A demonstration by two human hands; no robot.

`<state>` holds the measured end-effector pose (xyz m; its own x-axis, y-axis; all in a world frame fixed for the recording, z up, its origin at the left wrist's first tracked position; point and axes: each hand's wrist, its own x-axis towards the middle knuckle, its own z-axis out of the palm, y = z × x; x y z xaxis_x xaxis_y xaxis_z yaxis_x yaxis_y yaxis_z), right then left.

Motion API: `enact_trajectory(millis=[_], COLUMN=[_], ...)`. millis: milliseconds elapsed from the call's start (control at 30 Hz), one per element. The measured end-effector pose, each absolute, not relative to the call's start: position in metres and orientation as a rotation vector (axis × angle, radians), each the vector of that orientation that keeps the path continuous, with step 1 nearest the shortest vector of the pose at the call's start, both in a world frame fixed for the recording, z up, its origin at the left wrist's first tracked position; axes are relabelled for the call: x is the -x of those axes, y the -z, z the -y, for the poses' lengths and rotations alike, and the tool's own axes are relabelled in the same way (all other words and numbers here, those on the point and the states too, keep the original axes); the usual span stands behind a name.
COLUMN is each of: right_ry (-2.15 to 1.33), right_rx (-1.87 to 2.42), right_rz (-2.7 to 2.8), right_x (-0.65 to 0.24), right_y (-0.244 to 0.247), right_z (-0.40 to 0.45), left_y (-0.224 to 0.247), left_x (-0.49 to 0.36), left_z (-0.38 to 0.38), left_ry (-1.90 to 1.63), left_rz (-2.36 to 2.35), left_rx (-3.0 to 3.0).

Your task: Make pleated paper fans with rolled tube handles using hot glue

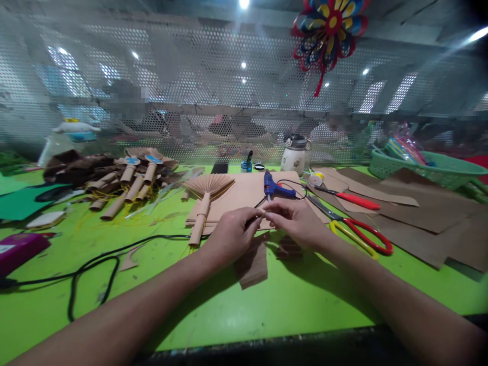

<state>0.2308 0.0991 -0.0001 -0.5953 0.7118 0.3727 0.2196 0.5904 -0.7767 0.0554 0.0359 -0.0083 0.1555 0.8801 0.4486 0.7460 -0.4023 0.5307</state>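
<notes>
My left hand point(233, 233) and my right hand point(295, 221) meet over the green table, in front of a stack of brown paper point(244, 190). Fingers of both are pinched together at a small thin thing between the fingertips, too small to name. Just beyond them a blue glue gun point(276, 188) lies on the stack. Below my hands are a folded brown paper strip point(253, 264) and another brown piece point(288, 248). Left of my left hand rests a pleated paper fan point(206, 198) with a rolled handle.
Scissors with red and yellow handles point(368, 236), a red-handled tool point(358, 200) and brown sheets point(430, 203) lie right. A green basket point(450, 170) stands behind. Rolled paper pieces point(133, 188), a black cable point(125, 246) and a purple object point(23, 250) are left.
</notes>
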Motion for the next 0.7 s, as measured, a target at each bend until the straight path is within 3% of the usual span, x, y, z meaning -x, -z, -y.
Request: enact_trajectory(millis=[367,700], right_ry=[-0.953,-0.775], right_rx=[0.744,0.716], right_rz=[2.058,2.152], right_x=[-0.2309,-0.2318], right_y=[-0.0007,-0.0013], right_z=[-0.0951,-0.0978], left_y=[0.0084,0.0089], left_x=[-0.0520,-0.0499], left_z=[-0.0381,-0.0375], left_ry=[-1.058,-0.984], left_rz=[-1.647,-1.760], left_rx=[-2.280,-2.452])
